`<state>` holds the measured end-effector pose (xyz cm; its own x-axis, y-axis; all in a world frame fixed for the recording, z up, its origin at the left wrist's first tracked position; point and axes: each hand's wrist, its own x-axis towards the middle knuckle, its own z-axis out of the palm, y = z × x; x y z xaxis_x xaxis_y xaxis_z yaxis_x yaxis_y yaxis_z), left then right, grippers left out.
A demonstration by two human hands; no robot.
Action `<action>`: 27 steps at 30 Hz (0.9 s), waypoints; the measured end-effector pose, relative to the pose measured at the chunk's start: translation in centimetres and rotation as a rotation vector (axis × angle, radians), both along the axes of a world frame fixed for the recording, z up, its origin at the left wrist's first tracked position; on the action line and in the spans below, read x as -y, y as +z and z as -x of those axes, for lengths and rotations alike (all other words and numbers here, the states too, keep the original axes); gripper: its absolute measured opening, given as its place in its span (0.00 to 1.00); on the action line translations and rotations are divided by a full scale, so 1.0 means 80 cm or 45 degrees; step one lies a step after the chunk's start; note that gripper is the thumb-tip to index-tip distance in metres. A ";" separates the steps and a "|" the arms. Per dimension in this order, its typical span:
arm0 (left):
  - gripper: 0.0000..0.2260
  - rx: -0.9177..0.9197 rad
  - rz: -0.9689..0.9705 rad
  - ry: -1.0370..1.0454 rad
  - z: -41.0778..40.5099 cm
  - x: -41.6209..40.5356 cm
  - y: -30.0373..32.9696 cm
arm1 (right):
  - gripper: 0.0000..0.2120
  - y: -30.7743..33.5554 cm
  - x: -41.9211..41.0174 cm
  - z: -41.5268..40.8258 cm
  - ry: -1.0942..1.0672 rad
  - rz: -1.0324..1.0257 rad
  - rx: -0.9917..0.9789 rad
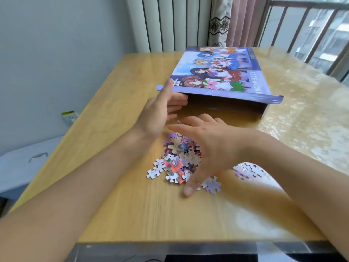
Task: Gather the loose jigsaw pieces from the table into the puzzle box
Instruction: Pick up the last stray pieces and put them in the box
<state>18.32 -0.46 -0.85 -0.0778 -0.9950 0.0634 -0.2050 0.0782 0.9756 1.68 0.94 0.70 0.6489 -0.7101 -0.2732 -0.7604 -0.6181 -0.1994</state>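
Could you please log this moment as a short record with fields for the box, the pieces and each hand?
box: purple cardboard puzzle box with cartoon picture on top, lying flat on the wooden table, its near end open toward the person
pieces: loose multicoloured jigsaw pieces heaped in front of the opening; a small pale cluster lies apart to the right
left hand: open, fingers at the box's left near corner
right hand: open, spread over the heap, fingers pointing left
task state: pieces visible on the table, outside the box
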 end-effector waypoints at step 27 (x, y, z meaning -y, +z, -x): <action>0.49 0.745 0.319 -0.431 -0.020 0.014 -0.040 | 0.31 0.016 0.031 0.027 -0.046 -0.011 0.132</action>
<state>19.95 -1.57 -4.03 -0.4707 -0.8711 0.1404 -0.6131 0.4373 0.6579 -0.49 -1.52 1.98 0.6479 -0.7316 -0.2121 -0.7573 -0.5885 -0.2832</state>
